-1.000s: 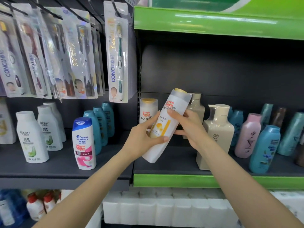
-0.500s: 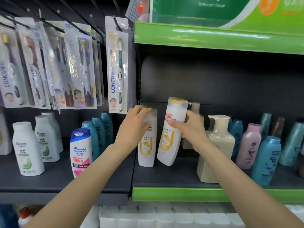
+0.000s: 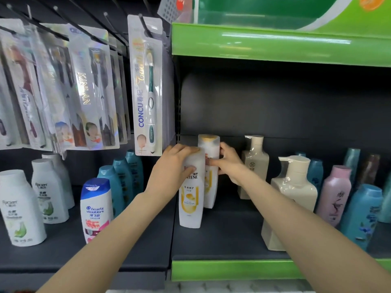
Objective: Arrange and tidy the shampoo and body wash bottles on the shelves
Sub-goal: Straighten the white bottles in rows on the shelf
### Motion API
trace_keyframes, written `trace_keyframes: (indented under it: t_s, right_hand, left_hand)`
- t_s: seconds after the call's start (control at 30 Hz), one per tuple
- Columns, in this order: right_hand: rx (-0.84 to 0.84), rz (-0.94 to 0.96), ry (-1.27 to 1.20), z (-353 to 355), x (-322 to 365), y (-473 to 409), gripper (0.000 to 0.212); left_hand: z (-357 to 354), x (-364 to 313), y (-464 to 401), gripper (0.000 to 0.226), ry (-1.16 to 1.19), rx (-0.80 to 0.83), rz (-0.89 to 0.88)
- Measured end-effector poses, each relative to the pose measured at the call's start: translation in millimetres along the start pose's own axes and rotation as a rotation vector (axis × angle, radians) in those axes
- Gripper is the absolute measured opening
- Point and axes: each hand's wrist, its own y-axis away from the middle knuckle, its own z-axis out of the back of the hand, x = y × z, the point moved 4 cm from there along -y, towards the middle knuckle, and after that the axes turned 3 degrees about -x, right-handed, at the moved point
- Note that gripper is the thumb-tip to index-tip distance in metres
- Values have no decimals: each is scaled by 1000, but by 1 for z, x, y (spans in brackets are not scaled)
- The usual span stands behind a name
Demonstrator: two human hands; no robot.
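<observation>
Here, on the dark shelf [image 3: 222, 235] with the green front edge:
Left hand [image 3: 171, 170]: wrapped over the top of the front Pantene bottle [image 3: 191, 199], thumb on its face.
Front Pantene bottle: upright near the shelf's left end.
Right hand [image 3: 229, 163]: gripping the rear Pantene bottle [image 3: 209, 166], fingers round its right side.
Rear Pantene bottle: upright, touching just behind the front one.
Cream pump bottle [image 3: 292, 199]: right of them, near the front edge.

Two bare forearms reach in from the lower edge of the view, with no sleeves showing on either. The left hand [image 3: 171, 166] and right hand [image 3: 229, 163] carry no gloves, rings, watch or bracelets, and both wrists are uncovered.
</observation>
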Motion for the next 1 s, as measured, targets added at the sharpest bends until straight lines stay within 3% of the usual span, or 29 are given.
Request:
trace_keyframes:
  t_s: [0.27,0.47,0.6,1.0]
  right_hand:
    - [94,-38,-10,-6,-20,-14,51]
    - [-122,97,62,5,2,-34,53]
    - [-96,114,90,-2,8,-42,42]
    - [-22,157,9,-26,12,-48,41]
  left_hand:
    - [-4,2,-2,50,-5,-32,-22]
    - [-4,3,-2,50,-1,-33,-17]
    - [-5,2,0,49,2,-32,-13]
    - [-5,2,2,49,5,-42,-21]
